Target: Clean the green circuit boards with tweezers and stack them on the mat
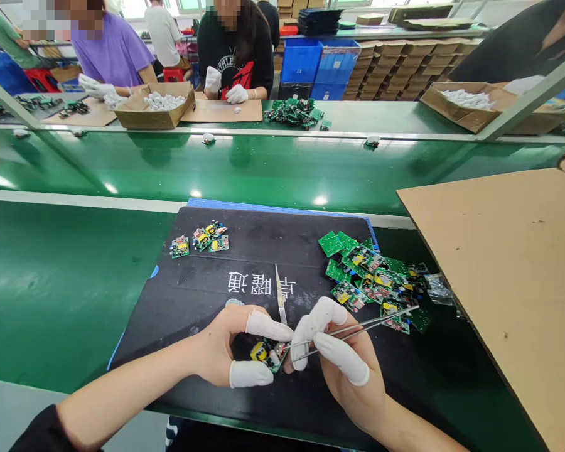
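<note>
So in the head cam view, the small circuit board (267, 353) sits right between your two hands, low over the near part of the black mat (245, 251). Your left hand (228, 345) has it pinched: the capped forefinger lies over the top edge and the capped thumb comes in under it, so that hand is closed around the board rather than spread. Your right hand (343, 364) is just beside it on the other side, fingers curled shut on a pair of tweezers (358, 328), whose tips point in at the board's right edge while the long handle end sticks out toward the pile of boards (376, 282). Can't tell whether the tips actually touch the board or grip anything. The board itself is small and green, with a yellow block on its left part and some dark and pale components crowded next to it; most of it is hidden by your fingers. A second pointed metal tool (279, 295) lies on the mat just past your left forefinger, tip pointing away from you. Further up the mat on the left there's a little cluster of finished-looking boards (200, 240), well apart from your hands. A cardboard sheet (508, 270) lies off to your right.
</note>
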`<state>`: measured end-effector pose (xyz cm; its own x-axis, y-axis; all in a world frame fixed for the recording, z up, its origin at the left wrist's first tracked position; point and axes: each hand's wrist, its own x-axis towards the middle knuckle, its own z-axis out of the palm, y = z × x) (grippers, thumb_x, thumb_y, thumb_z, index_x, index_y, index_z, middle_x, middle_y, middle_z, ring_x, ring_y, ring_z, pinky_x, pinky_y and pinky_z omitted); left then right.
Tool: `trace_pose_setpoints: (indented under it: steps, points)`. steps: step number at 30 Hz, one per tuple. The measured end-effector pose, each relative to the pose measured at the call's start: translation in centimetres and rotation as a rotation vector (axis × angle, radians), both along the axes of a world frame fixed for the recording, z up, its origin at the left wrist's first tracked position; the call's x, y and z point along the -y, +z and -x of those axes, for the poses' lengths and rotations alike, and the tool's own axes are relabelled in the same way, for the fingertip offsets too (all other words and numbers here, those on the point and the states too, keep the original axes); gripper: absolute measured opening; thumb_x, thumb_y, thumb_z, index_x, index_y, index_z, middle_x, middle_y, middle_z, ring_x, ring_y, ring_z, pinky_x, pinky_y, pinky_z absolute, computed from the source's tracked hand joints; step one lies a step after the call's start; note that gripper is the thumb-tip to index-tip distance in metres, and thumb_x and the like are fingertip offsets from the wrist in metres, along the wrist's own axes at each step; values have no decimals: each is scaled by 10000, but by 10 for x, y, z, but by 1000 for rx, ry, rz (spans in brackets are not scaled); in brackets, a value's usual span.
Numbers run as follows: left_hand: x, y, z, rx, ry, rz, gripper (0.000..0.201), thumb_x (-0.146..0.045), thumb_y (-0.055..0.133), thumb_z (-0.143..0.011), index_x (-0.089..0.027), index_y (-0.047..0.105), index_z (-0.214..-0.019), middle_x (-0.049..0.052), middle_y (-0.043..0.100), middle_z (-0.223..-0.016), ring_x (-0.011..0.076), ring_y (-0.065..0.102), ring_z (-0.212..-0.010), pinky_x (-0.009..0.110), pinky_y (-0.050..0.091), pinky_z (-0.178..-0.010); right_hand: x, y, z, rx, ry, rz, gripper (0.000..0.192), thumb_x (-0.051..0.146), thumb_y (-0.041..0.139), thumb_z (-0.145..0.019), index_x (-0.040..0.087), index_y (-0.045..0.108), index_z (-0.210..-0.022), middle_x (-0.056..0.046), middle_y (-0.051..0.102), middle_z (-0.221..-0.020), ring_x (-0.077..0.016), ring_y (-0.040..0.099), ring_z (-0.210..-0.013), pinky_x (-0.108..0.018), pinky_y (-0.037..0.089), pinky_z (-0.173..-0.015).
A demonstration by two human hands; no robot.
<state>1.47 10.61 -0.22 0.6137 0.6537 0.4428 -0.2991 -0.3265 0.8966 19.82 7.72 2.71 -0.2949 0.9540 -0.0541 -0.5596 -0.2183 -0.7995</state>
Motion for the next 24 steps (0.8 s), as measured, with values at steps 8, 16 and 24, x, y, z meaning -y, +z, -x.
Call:
trace_pose_setpoints:
  steps: [8, 16, 24]
  points:
    - [-2, 3, -3, 36, -19, 3, 448, -221, 718, -803, -160, 616, -1234, 107, 757, -852, 185, 704, -767, 276, 537, -723, -3, 4, 0, -7, 47, 47, 172, 318, 708, -779, 192, 605, -723, 5, 654, -557, -178, 641, -508, -339, 564, -587]
    - [-2, 2, -4, 31, -28, 23, 452, -233, 717, -809, -161, 609, -1242, 103, 753, -867, 190, 714, -768, 281, 534, -719, -3, 4, 1, -25, 32, 67, 179, 328, 747, -744, 200, 625, -718, -1, 676, -572, -187, 652, -524, -353, 581, -595]
    - [-2, 0, 0, -34, 0, -13, 433, -270, 717, -817, -167, 610, -1224, 99, 756, -842, 193, 710, -748, 286, 535, -715, -2, -1, 1, 2, 31, 24, 175, 323, 738, -779, 192, 627, -743, -1, 675, -590, -165, 643, -499, -314, 576, -552]
